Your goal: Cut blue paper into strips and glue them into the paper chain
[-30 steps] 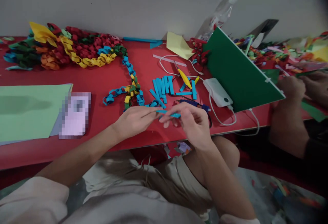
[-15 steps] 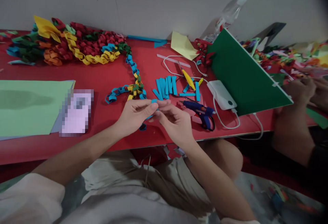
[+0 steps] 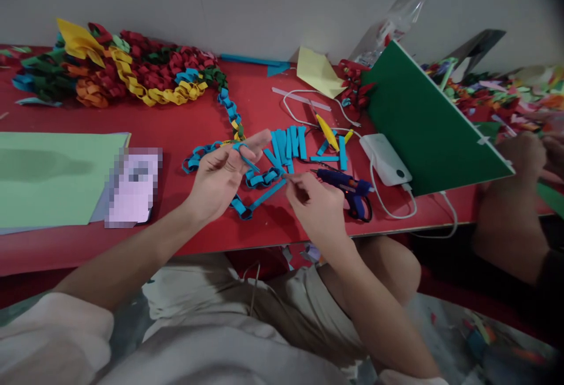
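Note:
My left hand [image 3: 222, 176] is raised over the table with a blue paper strip [image 3: 247, 158] curled between thumb and fingers, its loose end sticking out to the right. My right hand [image 3: 314, 200] has thumb and forefinger pinched at the end of a blue paper chain [image 3: 259, 179], where a straight blue strip also meets the fingertips. Exactly which piece it grips is partly hidden. Several cut blue strips [image 3: 291, 143] lie just beyond my hands. A blue glue gun [image 3: 346, 182] rests to the right of my right hand.
A large heap of colourful paper chains [image 3: 145, 73] lies at the back left. Green paper sheets [image 3: 44, 179] and a phone [image 3: 134, 188] are on the left. To the right are a yellow-handled tool [image 3: 326, 132], a white power bank [image 3: 385, 158], a green board [image 3: 432, 132] and another person's arm [image 3: 511, 208].
My hands were together at a blue paper piece and have moved apart. The left hand rose to the left with a curled strip; the right hand shifted right, uncovering the blue chain.

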A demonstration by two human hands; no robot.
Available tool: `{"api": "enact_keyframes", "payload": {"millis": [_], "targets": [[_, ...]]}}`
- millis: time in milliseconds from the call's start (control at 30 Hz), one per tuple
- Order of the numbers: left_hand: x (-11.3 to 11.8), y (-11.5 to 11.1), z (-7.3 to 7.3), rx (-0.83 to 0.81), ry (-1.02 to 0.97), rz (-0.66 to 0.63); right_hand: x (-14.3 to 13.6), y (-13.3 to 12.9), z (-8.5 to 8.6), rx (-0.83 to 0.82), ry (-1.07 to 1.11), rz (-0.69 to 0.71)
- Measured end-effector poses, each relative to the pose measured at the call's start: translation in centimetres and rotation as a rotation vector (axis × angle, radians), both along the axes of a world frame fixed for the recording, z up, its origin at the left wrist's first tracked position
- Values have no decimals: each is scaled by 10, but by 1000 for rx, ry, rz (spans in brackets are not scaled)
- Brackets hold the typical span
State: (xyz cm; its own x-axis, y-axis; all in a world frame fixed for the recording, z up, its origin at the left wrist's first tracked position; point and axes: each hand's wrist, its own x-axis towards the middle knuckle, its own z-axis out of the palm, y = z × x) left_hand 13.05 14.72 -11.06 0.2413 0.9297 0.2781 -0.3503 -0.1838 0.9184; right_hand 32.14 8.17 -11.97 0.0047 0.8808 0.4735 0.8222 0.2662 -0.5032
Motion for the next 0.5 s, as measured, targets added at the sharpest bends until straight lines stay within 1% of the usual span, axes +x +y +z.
{"api": "enact_keyframes", "payload": {"millis": [67,167,200,267,333,367,400,433,500], "targets": [[-4,6,3,48,7,50,6,-1,1,-39,-167,-75],[-12,16,6,120,18,166,11,-4,5,-92,-375,-113],[-14,18,6,130,10,188,12,-6,8,-82,-407,-124],[-15,18,4,145,-2,180,10,-8,14,-26,-385,-159],[-12,14,0,161,39,136,7,-9,21,46,-232,-178],[-11,11,-2,165,74,110,4,-9,25,66,-110,-151],[-9,7,-4,172,111,85,0,-9,28,51,39,-90],[-7,3,-5,185,151,61,-4,-9,31,-15,209,4],[-5,-5,-5,245,232,4,-12,-7,33,-280,563,242]]}}
